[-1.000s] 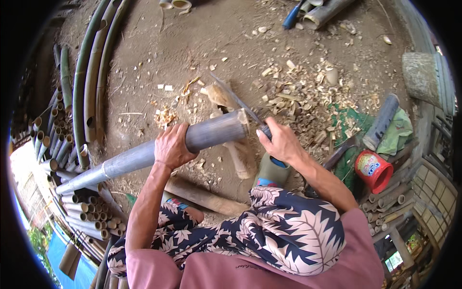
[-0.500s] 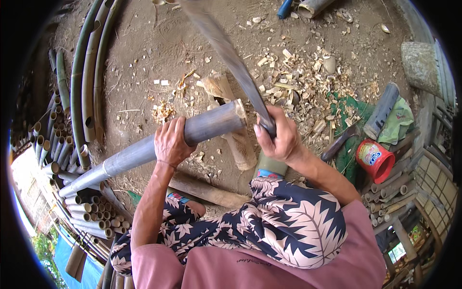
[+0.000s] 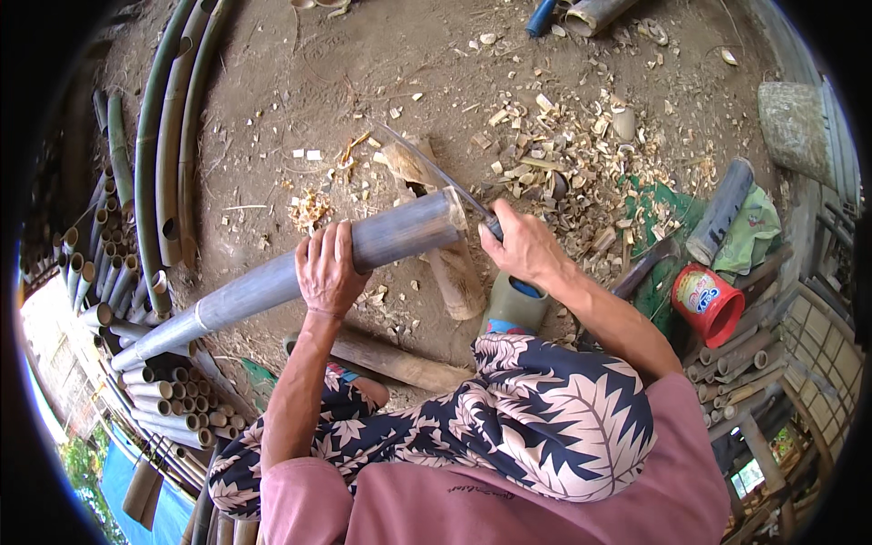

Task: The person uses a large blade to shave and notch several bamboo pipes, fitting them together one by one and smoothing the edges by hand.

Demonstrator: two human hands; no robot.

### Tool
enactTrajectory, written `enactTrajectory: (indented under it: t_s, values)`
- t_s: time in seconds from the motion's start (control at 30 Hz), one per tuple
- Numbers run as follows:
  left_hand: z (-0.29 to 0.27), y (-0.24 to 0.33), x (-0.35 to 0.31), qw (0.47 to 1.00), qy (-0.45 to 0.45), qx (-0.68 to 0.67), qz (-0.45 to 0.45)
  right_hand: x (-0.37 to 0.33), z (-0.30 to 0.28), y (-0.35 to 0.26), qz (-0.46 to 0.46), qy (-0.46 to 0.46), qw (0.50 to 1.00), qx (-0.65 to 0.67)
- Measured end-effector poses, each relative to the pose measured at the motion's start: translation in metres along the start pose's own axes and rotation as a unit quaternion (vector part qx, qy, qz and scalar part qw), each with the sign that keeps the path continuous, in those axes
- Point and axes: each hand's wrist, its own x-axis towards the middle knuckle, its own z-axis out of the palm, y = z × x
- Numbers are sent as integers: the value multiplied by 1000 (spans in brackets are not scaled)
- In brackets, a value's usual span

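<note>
A long grey bamboo pole slants across in front of me, its cut end toward the right. My left hand wraps over the pole from above, a short way behind that end. The pole's right part lies over a short wooden log on the ground. In my right hand is the dark handle of a machete. Its blade points up and left, edge-on to view, beside the pole's cut end. Whether blade and bamboo touch, I cannot tell.
Bamboo chips litter the dirt ahead and to the right. A red bucket lies on its side at right, near a marked bamboo piece and another dark blade. Stacked bamboo tubes fill the left side.
My right hand has brought the machete down from a raised, blurred swing to the pole's cut end. The left hand keeps its hold and the pole has hardly moved.
</note>
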Motion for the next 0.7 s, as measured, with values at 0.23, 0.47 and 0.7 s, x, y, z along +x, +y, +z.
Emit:
enactTrajectory:
  t_s: [0.23,0.47,0.7]
  values:
    - [6,-2,-5,1000,2,8,-4,2,-19,-35,-142,161,969,121]
    - [-29,9,16,978,-202,34,-40,-8,16,11,58,-10,996,60]
    - [-26,-10,43,933,-341,-101,-64,-7,-8,-16,-18,96,990,105]
